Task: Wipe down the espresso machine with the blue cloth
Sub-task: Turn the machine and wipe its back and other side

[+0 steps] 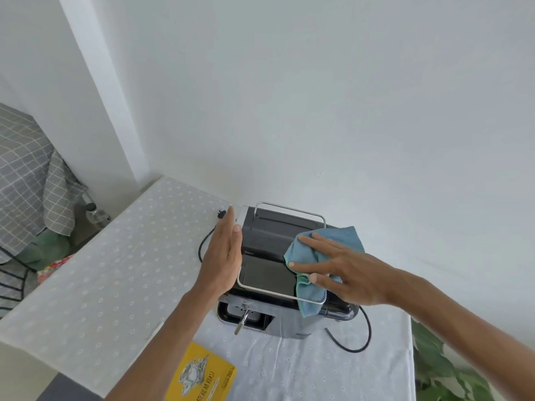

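The espresso machine (269,250), black on top with a metal rail around it, stands on a table against the white wall. The blue cloth (344,238) lies on the right part of its top and hangs over the front rail. My right hand (338,270) lies flat on the cloth with its fingers spread, pressing it onto the machine. My left hand (224,256) rests flat against the machine's left side, fingers straight and together, holding nothing.
The table (115,270) has a white dotted cloth. A yellow packet (202,374) lies at the front edge. A black power cord (359,340) loops at the machine's right, another at its left. A checked grey cover (26,169) is at far left, green leaves (443,369) at lower right.
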Motion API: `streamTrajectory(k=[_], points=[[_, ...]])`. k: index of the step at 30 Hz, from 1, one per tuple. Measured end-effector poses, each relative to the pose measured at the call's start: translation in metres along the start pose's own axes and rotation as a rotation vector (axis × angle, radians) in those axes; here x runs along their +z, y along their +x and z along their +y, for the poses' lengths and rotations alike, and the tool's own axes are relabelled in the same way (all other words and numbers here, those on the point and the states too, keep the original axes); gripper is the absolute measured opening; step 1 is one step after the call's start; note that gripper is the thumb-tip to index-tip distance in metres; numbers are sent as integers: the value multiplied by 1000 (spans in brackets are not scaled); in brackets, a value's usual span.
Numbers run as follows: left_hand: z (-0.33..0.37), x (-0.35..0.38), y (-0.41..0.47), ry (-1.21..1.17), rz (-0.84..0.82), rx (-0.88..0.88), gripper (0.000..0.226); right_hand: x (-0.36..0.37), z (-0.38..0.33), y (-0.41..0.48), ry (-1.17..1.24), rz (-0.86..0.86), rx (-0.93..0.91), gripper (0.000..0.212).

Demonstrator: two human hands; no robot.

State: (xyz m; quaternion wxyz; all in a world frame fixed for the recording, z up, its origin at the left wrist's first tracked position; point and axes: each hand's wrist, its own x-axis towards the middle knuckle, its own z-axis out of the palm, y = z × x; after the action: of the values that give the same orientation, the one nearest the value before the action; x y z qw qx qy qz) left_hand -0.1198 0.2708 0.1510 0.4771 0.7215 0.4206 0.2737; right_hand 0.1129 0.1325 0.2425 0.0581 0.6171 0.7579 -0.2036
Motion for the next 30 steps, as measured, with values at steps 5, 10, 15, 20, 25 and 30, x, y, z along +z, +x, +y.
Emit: streamTrajectory(k=[5,10,15,20,25,30], points=[[3,-1,-1,4,16,6,59,15,-27,43,-149,30,-48,47],[5,-2,-3,-32,19,6,59,21,-33,68,-125,88,-57,47],[7,-1,-4,-31,19,32,57,19,-20,60,84,204,35,50],[8,-2,-3,-42,21,23,58,31,-31,80,-9,264,220,53],[9,-3,-7,-24,8,14,59,41,-43,71,12,323,293,57],[9,-5,-3,102,29,41,64,45,-48,63,91,343,295,56]])
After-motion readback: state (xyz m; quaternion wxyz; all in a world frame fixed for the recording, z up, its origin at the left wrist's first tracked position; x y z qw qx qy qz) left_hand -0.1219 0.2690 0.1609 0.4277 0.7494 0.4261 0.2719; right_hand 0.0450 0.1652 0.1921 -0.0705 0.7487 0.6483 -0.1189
